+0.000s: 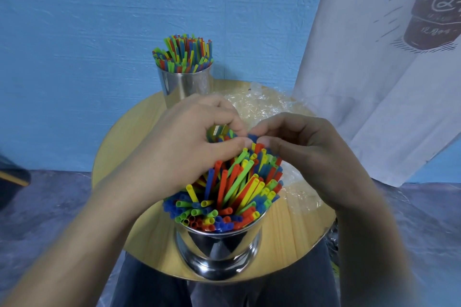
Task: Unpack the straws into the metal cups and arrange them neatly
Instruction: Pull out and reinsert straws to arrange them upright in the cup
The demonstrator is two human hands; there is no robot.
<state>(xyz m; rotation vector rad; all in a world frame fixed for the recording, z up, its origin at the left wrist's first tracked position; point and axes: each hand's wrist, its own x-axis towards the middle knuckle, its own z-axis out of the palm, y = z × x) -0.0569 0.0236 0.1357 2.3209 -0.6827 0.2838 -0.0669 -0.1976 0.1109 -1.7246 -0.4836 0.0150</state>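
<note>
A shiny metal cup (pixel 219 249) stands at the near edge of the round wooden table (pixel 119 137), packed with red, blue, green and yellow straws (pixel 232 192) that lean in different directions. Above its far side my left hand (pixel 189 139) grips a bunch of the straw tops with curled fingers. My right hand (pixel 306 149) pinches a blue straw tip (pixel 252 137) between thumb and forefinger, right beside my left thumb. A second metal cup (pixel 185 85) stands at the table's far edge, filled with upright straws (pixel 184 55).
Crumpled clear plastic wrapping (pixel 262 104) lies on the table's right half, behind and beside my right hand. A white printed cloth (pixel 374 70) hangs at the right. A blue wall is behind the table, and my dark trousers (pixel 149 281) show below it.
</note>
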